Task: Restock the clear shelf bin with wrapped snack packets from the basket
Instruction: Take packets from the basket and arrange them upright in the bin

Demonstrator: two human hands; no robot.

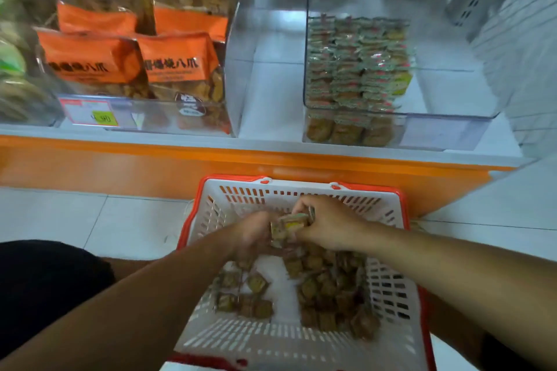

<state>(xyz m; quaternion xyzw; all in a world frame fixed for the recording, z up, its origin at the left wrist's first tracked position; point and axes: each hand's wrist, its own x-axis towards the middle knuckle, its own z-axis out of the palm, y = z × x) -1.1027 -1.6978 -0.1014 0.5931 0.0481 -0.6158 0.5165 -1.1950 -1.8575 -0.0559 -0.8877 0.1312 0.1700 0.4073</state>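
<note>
Where orange shelf [211, 156] ends, tiled floor [90, 220] (pale).

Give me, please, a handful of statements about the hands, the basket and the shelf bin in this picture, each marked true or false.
1. Both hands are over the basket. True.
2. The right hand has a grip on a bunch of wrapped packets. True.
3. The clear bin on the shelf holds no packets. False: stacked packets fill its left part, while its right part is bare.
4. The basket is blue. False: it is white with a red rim.
5. Orange snack bags stand to the left of the clear bin. True.
6. The left hand rests on the shelf edge. False: it is at the packets in the basket, next to the right hand.
</note>
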